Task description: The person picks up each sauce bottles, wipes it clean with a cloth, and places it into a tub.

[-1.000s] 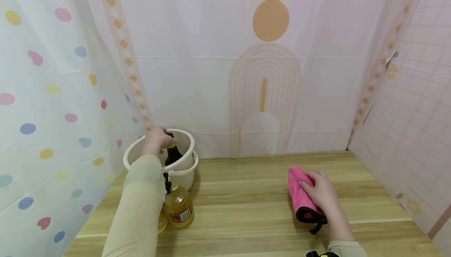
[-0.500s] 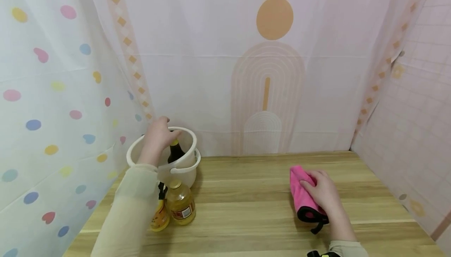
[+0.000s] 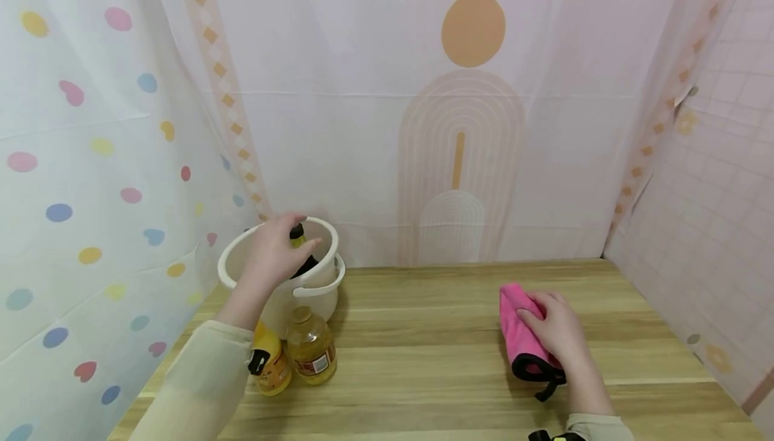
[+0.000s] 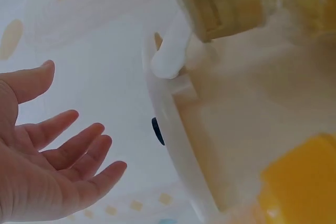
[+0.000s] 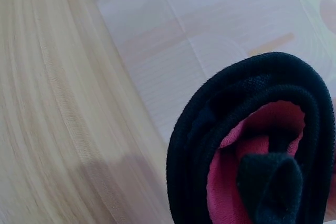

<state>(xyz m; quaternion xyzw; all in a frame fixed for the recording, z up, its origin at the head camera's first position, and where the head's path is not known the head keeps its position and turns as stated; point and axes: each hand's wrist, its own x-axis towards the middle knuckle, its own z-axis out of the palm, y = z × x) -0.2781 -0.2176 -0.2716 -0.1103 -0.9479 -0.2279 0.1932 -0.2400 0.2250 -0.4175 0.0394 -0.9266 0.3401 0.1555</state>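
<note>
Over the white bucket point(image 3: 228, 265), my left hand point(image 3: 272, 253) is open, its thumb and fingers spread apart. A dark bottle point(image 3: 310, 266) with a black cap and yellow neck stands inside the bucket, partly hidden by the hand and rim. In the left wrist view, the fingers of this hand point(image 4: 58, 166) hold nothing, and only a black tip of something shows past the bucket rim point(image 4: 176, 135). My right hand point(image 3: 559, 327) grips a rolled pink cloth point(image 3: 519, 337) on the right of the table. Black edging and a black loop show at the cloth's end point(image 5: 268, 93).
A clear bottle of golden oil point(image 3: 311, 343) and a yellow bottle point(image 3: 272, 367) with a black part at its side stand before the bucket. The wooden table point(image 3: 417, 353) meets patterned curtains point(image 3: 338, 138) at the back and both sides.
My left hand's fingers have come off the dark bottle's neck and spread, with the wrist turning. The right hand keeps its hold on the pink cloth. The head view has shifted slightly.
</note>
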